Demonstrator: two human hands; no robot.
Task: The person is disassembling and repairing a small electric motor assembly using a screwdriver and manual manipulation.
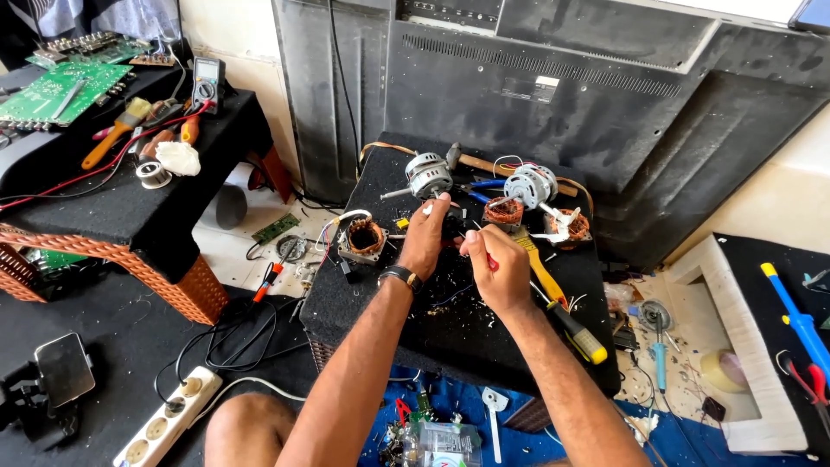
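A: Both hands are over the black-topped stand (450,329). The left hand (424,238), wristwatch on, has its fingers curled down, and a small white tip shows at its fingertips. I can't tell what it is, maybe a wire end or a sleeve.

B: And the right hand (494,268)?

A: Pinched closed on a thin red-handled tool (491,262), probably a small screwdriver or pick. The working end is hidden between the two hands.

B: What sits around them?

A: The stator with copper winding (363,238) is just left of the left hand. The small grey motor (428,175) is just beyond its fingertips. A second copper coil (503,210) lies beyond the right hand, and a yellow-handled screwdriver (553,298) lies close on its right.

B: How should it be handled?

A: My judgement: rest both wrists on the top, keep the tool tip low and short-stroked, and hold the white piece steady with the left. The wire looks fine and easy to nick. The top is littered with scraps, so small parts are better kept near the left hand.
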